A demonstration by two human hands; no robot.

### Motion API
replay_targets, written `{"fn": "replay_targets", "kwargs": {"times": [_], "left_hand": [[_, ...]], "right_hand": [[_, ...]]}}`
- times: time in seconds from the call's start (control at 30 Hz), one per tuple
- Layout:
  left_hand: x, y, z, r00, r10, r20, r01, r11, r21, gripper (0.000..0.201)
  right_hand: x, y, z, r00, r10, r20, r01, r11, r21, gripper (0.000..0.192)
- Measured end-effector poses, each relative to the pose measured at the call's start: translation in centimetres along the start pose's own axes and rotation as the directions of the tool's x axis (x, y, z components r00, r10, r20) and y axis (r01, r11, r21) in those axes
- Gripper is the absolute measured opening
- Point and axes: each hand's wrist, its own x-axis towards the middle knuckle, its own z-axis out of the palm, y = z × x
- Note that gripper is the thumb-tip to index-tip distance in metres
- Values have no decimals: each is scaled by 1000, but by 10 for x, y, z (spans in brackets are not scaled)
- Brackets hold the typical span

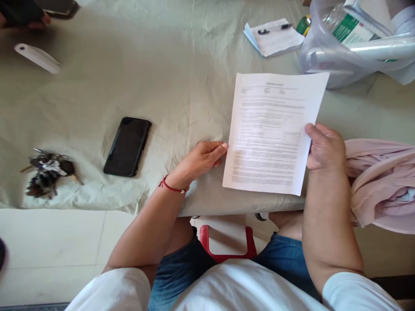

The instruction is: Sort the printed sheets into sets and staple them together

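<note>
A white printed sheet of paper (pixel 269 134) is held up above the near edge of the table, its dense lines of text facing me. My right hand (pixel 327 149) grips its right edge, thumb on the front and the other fingers behind. At the left edge, my left hand (pixel 207 157) pinches the sheet between thumb and fingers; a red bracelet circles that wrist. Left of this hand, a black phone (pixel 127 147) lies flat on the table cover. The small print is too fine to read.
A bunch of keys (pixel 50 172) and a white device (pixel 37 58) lie to the left. Another person's hand (pixel 39 20) shows at top left. Notepaper with a pen (pixel 275 29), a clear plastic bin (pixel 308 56) and pink cloth (pixel 382 177) are on the right.
</note>
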Motion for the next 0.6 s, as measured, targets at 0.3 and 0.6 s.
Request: {"fn": "replay_targets", "kwargs": {"times": [0.3, 0.6], "left_hand": [[15, -13, 0, 961, -71, -266, -19, 947, -320, 45], [14, -15, -4, 964, -147, -223, 32, 893, -449, 43]], "right_hand": [[-16, 5, 9, 950, 178, 255, -159, 983, -96, 55], [-19, -3, 3, 908, 286, 305, -242, 954, -176, 56]]}}
